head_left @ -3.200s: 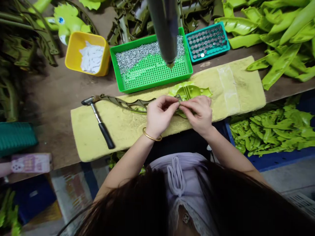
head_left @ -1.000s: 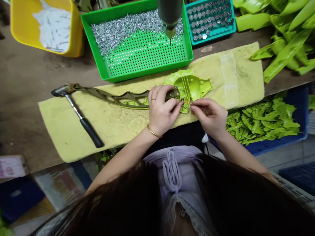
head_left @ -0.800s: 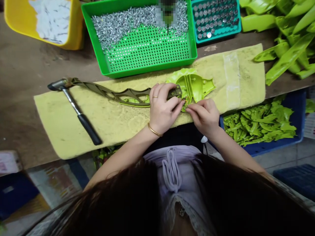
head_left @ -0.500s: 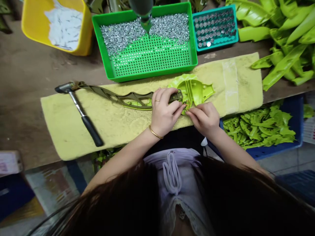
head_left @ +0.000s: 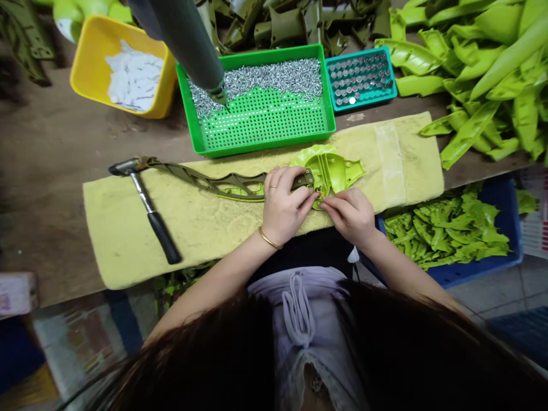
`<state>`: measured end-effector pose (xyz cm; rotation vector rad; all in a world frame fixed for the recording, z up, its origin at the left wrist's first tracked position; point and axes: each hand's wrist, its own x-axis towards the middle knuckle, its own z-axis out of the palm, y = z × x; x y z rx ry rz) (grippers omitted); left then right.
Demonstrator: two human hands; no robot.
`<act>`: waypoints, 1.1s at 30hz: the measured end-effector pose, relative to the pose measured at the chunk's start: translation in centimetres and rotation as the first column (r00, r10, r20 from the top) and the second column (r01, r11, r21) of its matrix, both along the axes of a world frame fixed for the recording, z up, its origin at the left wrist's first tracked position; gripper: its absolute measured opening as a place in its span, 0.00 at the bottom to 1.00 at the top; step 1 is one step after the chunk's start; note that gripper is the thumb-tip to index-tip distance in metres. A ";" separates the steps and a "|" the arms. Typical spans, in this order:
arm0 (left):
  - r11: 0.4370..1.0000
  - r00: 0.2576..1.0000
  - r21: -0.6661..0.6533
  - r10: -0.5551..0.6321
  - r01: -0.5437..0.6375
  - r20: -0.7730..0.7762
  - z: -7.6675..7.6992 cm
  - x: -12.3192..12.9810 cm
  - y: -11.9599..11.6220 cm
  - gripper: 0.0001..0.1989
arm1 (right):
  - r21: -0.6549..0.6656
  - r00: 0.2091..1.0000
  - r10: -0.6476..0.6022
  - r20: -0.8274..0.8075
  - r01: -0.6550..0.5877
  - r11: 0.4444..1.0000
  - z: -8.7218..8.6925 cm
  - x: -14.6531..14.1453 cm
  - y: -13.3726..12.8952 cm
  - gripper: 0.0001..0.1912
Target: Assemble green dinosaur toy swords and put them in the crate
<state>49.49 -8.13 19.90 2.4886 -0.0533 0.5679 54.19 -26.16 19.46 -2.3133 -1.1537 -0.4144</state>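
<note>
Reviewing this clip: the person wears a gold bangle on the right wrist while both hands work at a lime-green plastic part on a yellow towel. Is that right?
Not quite: the head view shows the gold bangle on the left wrist, not the right. The rest stands: the left hand and right hand both work at the lime-green plastic part on the yellow towel.

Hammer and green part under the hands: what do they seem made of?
The hammer looks like polished steel, from the bright shine along its head and shaft, with a matte black grip, probably rubber. The green part looks like glossy moulded plastic, from its ribs and smooth curved shell.
</note>
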 end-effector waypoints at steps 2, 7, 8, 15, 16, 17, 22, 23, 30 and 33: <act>1.000 1.000 -0.009 -0.001 0.001 0.000 -0.1 0.0 0.0 0.09 | -0.040 0.999 -0.015 0.035 0.016 0.999 0.0 0.1 -0.1 0.04; 0.999 0.999 -0.032 -0.004 0.002 -0.053 0.1 -0.1 0.1 0.10 | -0.036 0.995 0.031 0.090 -0.028 0.999 0.1 0.3 0.1 0.03; 0.999 0.998 -0.036 -0.008 0.006 -0.055 0.2 -0.1 0.1 0.10 | -0.035 0.995 0.043 0.094 -0.039 0.999 0.1 0.3 0.2 0.03; 0.995 0.992 -0.009 0.094 -0.096 -0.083 0.9 0.5 -0.8 0.12 | -0.043 1.000 -0.016 -0.022 0.015 0.999 0.4 0.8 0.2 0.06; 0.993 0.990 -0.012 0.114 -0.115 -0.087 0.8 0.7 -1.0 0.12 | -0.065 1.000 0.012 -0.009 -0.013 0.998 0.6 0.9 0.0 0.05; 0.992 0.988 -0.016 0.123 -0.125 -0.093 0.8 0.8 -1.1 0.13 | -0.097 0.999 0.048 0.001 -0.048 0.994 0.8 1.0 -0.1 0.05; 0.993 0.987 -0.032 0.110 -0.114 -0.114 0.4 0.9 -1.1 0.14 | -0.248 0.998 0.056 -0.014 -0.058 0.967 2.1 1.4 0.1 0.05; 0.993 0.987 -0.032 0.108 -0.113 -0.115 0.3 0.9 -1.1 0.14 | -0.258 0.999 0.036 -0.025 -0.041 0.965 2.1 1.5 0.3 0.05; 0.996 0.996 0.040 0.083 -0.082 -0.027 0.7 0.6 -0.6 0.11 | -0.219 0.991 -0.002 -0.137 -0.029 0.975 2.2 0.6 0.8 0.04; 0.996 1.000 0.093 -0.017 0.018 -0.003 1.7 -0.3 -0.1 0.09 | -0.159 0.979 -0.002 -0.203 -0.031 0.987 2.4 0.5 0.8 0.00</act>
